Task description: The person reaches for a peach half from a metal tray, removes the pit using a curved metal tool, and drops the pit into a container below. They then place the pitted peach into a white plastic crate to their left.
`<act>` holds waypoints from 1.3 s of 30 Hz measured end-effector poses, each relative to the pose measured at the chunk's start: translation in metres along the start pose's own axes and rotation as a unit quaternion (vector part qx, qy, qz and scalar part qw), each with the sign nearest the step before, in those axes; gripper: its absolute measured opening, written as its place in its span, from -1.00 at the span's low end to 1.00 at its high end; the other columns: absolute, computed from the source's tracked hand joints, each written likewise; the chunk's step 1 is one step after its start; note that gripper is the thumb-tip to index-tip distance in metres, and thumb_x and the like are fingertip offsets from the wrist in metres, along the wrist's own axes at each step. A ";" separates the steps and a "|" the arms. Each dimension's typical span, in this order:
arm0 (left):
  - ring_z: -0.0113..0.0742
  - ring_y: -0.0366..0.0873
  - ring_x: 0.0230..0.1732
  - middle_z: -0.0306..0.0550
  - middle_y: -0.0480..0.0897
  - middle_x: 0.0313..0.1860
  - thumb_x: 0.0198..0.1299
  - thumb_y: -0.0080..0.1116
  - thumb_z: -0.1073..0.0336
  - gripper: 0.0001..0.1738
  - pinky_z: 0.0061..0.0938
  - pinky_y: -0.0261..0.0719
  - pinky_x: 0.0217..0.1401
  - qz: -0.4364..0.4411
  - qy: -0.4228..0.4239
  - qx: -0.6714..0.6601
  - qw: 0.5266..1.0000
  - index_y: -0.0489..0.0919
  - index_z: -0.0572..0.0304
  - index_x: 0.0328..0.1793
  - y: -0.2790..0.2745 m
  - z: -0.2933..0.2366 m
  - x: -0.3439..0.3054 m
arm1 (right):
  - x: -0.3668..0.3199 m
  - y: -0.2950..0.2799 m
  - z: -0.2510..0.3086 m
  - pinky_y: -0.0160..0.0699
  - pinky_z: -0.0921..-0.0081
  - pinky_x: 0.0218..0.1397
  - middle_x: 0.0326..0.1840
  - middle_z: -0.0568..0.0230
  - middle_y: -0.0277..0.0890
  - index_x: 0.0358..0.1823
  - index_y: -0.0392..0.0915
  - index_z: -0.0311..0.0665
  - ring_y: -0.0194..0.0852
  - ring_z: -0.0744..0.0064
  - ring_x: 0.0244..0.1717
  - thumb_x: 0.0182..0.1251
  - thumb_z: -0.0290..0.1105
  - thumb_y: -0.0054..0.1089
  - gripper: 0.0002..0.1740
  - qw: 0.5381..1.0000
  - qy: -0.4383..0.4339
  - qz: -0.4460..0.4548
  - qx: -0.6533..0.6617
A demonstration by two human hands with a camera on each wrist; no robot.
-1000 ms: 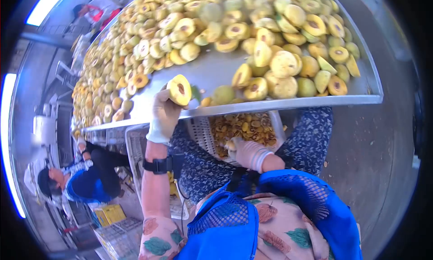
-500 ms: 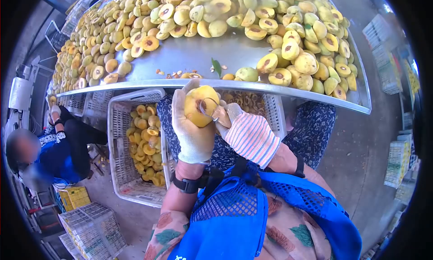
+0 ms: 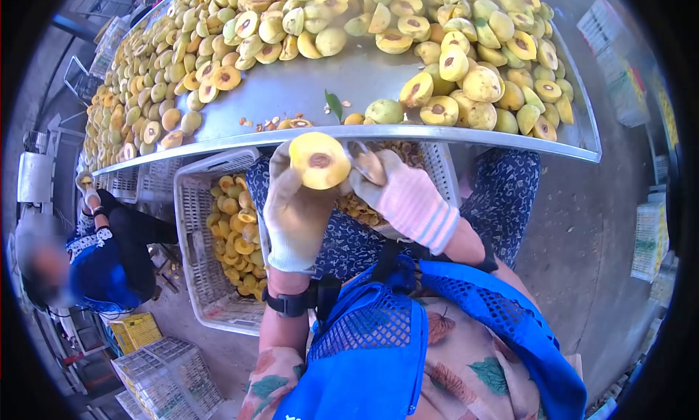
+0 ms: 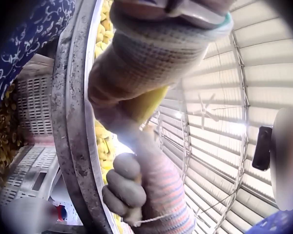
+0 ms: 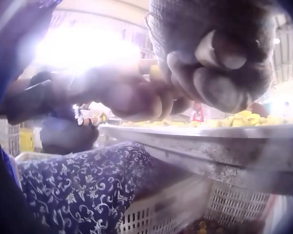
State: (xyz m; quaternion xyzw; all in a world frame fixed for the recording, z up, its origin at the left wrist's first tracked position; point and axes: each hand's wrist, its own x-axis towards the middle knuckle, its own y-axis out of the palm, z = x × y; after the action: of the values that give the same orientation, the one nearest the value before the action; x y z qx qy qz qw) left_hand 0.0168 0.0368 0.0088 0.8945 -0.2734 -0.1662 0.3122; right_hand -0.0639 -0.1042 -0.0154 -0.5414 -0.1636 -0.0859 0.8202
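In the head view my gloved left hand (image 3: 291, 220) holds a yellow peach half (image 3: 304, 158), its cut face and brown pit hollow turned up, over the tray's near edge. Just right of it, my gloved right hand (image 3: 411, 198) grips a small pitting tool (image 3: 373, 166) with a wooden-looking handle and a curved metal end close beside the half's rim. The left wrist view shows the yellow fruit (image 4: 149, 105) under the left glove, and the right hand (image 4: 127, 187) with curled fingers below. Dark, blurred gloved fingers (image 5: 217, 87) fill the top of the right wrist view.
A metal tray table (image 3: 306, 99) bears heaps of halved peaches (image 3: 240, 26). A white crate (image 3: 191, 274) of peach halves stands at left, another crate (image 3: 443, 178) with scraps between the knees. A leaf (image 3: 333, 104) lies near the tray edge. Another person (image 3: 120, 256) sits at left.
First the left hand lifted the half by the tray while the right was low over the scrap crate. The hands came together, the tool at the pit; now the tool is at the half's right edge.
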 end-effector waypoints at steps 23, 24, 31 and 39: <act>0.04 0.57 -0.27 0.15 0.52 -0.13 0.05 0.01 0.02 -0.46 -0.18 0.57 -0.12 -0.065 0.200 0.011 0.978 0.38 0.31 0.03 0.034 0.025 0.000 | -0.003 -0.002 0.036 0.49 0.14 -0.55 -0.60 -0.04 0.48 -0.25 0.33 -0.42 0.53 0.00 -0.58 0.21 -0.33 -0.05 -0.74 0.963 0.199 0.069 0.171; 0.04 0.57 -0.27 0.15 0.52 -0.13 0.05 0.01 0.02 -0.46 -0.18 0.57 -0.12 -0.067 0.197 0.014 0.978 0.38 0.31 0.03 0.030 0.025 0.000 | -0.002 -0.003 0.036 0.49 0.14 -0.55 -0.60 -0.04 0.48 -0.25 0.33 -0.42 0.53 0.00 -0.58 0.21 -0.33 -0.05 -0.74 0.961 0.201 0.070 0.174; -0.11 0.57 -0.33 0.14 0.56 -0.27 0.28 -0.19 -0.14 -0.41 -0.32 0.57 -0.24 -0.134 0.190 0.108 0.966 0.43 0.36 -0.06 0.036 0.025 -0.003 | -0.014 -0.020 0.028 0.52 0.19 -0.50 -0.57 -0.03 0.47 -0.41 0.47 -0.40 0.50 0.05 -0.58 0.15 -0.35 -0.05 -0.77 0.991 -0.004 0.059 0.122; -0.55 0.51 -0.32 -0.21 0.61 -0.33 0.04 0.21 0.53 -0.91 -0.63 0.52 -0.30 -0.164 0.294 0.263 0.904 0.61 0.35 -0.29 0.036 0.026 -0.001 | -0.064 -0.008 -0.002 0.32 0.37 0.15 0.08 0.10 0.40 0.05 0.42 -0.26 0.35 0.14 0.13 0.13 -0.37 0.10 -0.59 0.928 0.094 0.242 0.266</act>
State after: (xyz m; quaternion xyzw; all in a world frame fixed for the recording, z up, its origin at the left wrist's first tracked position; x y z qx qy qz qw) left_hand -0.0101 0.0015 0.0132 0.9845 -0.0527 0.1341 0.0999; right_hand -0.1255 -0.1114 -0.0324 -0.3159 0.0331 0.1115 0.9416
